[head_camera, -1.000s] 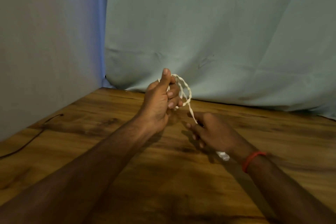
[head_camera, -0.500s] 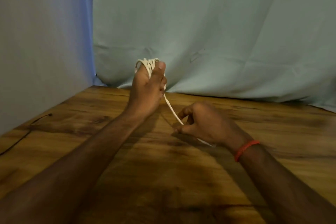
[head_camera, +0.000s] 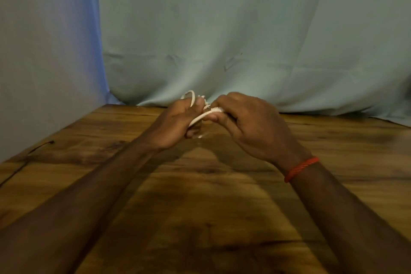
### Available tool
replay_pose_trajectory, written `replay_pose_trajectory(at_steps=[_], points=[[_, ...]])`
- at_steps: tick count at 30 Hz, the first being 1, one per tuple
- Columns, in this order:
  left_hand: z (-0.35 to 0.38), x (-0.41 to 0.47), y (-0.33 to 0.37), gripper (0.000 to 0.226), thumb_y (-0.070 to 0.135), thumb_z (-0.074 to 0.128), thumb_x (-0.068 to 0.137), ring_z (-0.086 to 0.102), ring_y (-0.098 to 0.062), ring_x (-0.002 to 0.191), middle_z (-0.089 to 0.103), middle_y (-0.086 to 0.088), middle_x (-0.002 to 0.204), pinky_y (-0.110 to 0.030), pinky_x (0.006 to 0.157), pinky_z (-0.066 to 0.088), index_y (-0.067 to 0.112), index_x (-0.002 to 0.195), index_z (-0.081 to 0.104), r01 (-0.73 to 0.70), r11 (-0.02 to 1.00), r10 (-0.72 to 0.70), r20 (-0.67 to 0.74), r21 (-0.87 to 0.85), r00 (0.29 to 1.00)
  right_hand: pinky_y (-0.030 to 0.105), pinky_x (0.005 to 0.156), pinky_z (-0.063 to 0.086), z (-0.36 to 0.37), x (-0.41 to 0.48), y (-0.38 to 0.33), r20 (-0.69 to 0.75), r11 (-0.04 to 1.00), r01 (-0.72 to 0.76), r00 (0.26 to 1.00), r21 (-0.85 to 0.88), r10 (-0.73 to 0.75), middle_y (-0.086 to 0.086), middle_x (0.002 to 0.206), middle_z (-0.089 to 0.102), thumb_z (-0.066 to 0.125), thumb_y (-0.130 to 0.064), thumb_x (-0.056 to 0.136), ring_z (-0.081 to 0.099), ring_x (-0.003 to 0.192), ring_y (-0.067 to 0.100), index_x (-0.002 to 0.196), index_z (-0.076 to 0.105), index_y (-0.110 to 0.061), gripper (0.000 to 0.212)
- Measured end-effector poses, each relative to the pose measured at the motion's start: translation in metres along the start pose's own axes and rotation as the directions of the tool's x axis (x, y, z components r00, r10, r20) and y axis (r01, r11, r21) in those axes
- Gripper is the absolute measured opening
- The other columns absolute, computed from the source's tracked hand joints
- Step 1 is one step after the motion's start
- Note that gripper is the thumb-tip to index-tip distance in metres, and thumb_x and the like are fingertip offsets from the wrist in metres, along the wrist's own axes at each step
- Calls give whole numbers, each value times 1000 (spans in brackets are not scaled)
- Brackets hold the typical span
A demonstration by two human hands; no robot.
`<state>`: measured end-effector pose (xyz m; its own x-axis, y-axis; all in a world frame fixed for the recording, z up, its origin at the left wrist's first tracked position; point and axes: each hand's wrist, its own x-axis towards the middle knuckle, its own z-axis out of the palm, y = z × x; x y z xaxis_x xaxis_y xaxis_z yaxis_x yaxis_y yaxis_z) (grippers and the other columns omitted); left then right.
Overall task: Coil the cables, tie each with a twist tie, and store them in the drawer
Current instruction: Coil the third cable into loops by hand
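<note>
Both hands grip the white cable (head_camera: 201,115) above the bench (head_camera: 222,184). It looks light and springy; pinch across all loops.

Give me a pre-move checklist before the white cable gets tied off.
1. Coil gathered in the left hand: ok, loops of the white cable stick up above it.
2. Free end under control: ok, the right hand pinches the ribbed end close against the left hand.
3. Coil fully wound: cannot tell, the hands hide most of it.
4. Twist tie within reach: not ok, none is in view on the wooden table.
5. Drawer ready: cannot tell, no drawer is in view.
6. Other cable: not ok, the thin black cable lies uncoiled at the table's left edge.
</note>
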<state>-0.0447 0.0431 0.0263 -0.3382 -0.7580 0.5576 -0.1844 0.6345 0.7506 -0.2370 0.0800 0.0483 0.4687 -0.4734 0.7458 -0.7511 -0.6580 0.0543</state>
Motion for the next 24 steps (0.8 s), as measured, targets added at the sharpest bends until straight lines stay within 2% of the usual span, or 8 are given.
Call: replay_pose_trajectory(at_steps=[5, 8, 10, 12, 15, 17, 21, 24], points=[[6, 2, 11, 64, 63, 27, 95, 25, -12, 33, 32, -1, 45, -34, 53, 33, 10, 79, 58, 143, 928, -82, 187, -344, 979, 41, 58, 43, 8, -5, 14, -216, 980, -196, 956, 27, 197, -7, 78, 55, 28, -53, 104, 51, 71, 16, 90, 56, -22, 44], [12, -2, 20, 48, 52, 40, 95, 24, -9, 32, 29, 2, 46, -31, 54, 40, 9, 78, 53, 203, 897, -76, 315, -393, 946, 42, 57, 45, 16, -8, 17, -220, 964, -261, 939, 43, 264, -5, 75, 59, 29, -52, 104, 54, 69, 17, 89, 57, -22, 43], [15, -5, 25, 36, 40, 44, 96, 23, -6, 31, 28, 5, 44, -28, 50, 41, 11, 75, 51, 228, 860, -59, 355, -457, 933, 44, 62, 50, 24, -10, 14, -158, 937, -261, 941, 233, 301, -4, 79, 67, 35, -48, 105, 62, 73, 18, 95, 64, -21, 41], [14, -6, 27, 35, 39, 47, 95, 23, -5, 28, 28, 7, 42, -27, 48, 39, 15, 71, 51, 263, 801, -64, 359, -539, 931, 49, 72, 55, 26, -7, 8, -35, 781, -309, 921, 543, 389, 2, 87, 74, 43, -41, 105, 70, 82, 24, 102, 72, -19, 36], [9, -2, 24, 35, 42, 51, 92, 25, -4, 26, 29, 9, 39, -26, 45, 39, 17, 69, 50, 292, 711, -98, 321, -640, 942, 63, 81, 56, 20, 0, -1, 225, 385, -446, 837, 808, 498, 20, 95, 76, 48, -29, 105, 70, 91, 45, 101, 76, -17, 30], [9, -1, 21, 34, 43, 55, 91, 28, -3, 25, 32, 10, 38, -24, 44, 41, 16, 71, 50, 312, 640, -99, 327, -702, 940, 65, 81, 56, 23, 2, 0, 244, 352, -466, 819, 812, 519, 22, 94, 75, 49, -29, 105, 69, 92, 48, 99, 77, -15, 32], [7, -1, 15, 32, 41, 66, 88, 32, -4, 25, 31, 10, 38, -23, 45, 42, 16, 73, 53, 370, 501, -32, 411, -782, 911, 50, 87, 58, 30, 5, -3, 195, 410, -466, 812, 784, 550, 7, 91, 78, 52, -45, 99, 73, 90, 28, 101, 76, -13, 40], [9, -1, 14, 33, 39, 57, 93, 27, -6, 24, 33, 9, 37, -22, 44, 42, 15, 72, 54, 374, 449, -11, 413, -812, 910, 36, 80, 55, 34, 5, -7, 294, 271, -505, 776, 819, 558, 7, 93, 74, 50, -44, 101, 70, 86, 20, 103, 69, -10, 39]])
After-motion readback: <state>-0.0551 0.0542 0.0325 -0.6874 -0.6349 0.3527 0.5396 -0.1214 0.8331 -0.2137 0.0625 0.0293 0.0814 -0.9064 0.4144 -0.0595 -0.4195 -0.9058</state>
